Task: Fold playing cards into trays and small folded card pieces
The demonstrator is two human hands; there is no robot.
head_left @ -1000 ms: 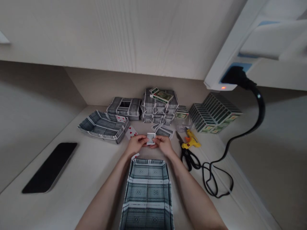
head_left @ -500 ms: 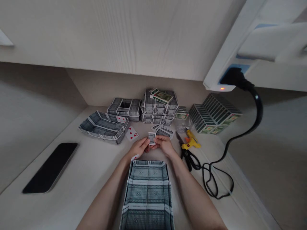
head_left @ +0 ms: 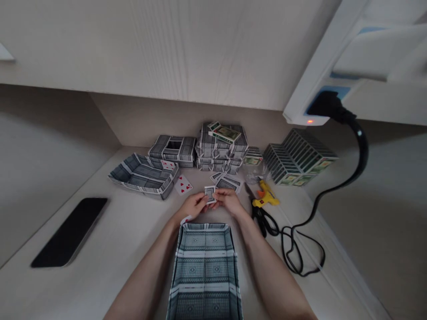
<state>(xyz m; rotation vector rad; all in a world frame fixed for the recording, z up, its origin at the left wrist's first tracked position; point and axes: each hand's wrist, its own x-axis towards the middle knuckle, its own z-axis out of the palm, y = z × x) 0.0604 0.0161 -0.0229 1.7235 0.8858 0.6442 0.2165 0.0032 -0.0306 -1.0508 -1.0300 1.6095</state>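
Between my two hands is a playing card [head_left: 210,194], its patterned back toward me. My left hand [head_left: 194,205] pinches its left side, and my right hand [head_left: 228,200] grips its right edge; the lower fingers are partly hidden behind it. Just below, between my forearms, stands a long open tray made of playing cards [head_left: 204,262]. A card with red pips [head_left: 186,219] shows at the tray's far left corner, by my left wrist. Several loose cards [head_left: 228,182] lie face down beyond my right hand, and a face-up heart card [head_left: 183,185] lies beyond my left.
A second card tray [head_left: 143,178] and card-built boxes [head_left: 222,149] stand at the back. To the right are scissors [head_left: 263,222], a yellow glue gun [head_left: 266,195], a looped black cable [head_left: 302,266] and stacked card packs [head_left: 300,158]. A phone [head_left: 71,233] lies on the left.
The card between my hands has tilted slightly and shifted a little to the left. Both hands keep hold of it, and the things around stay in place.
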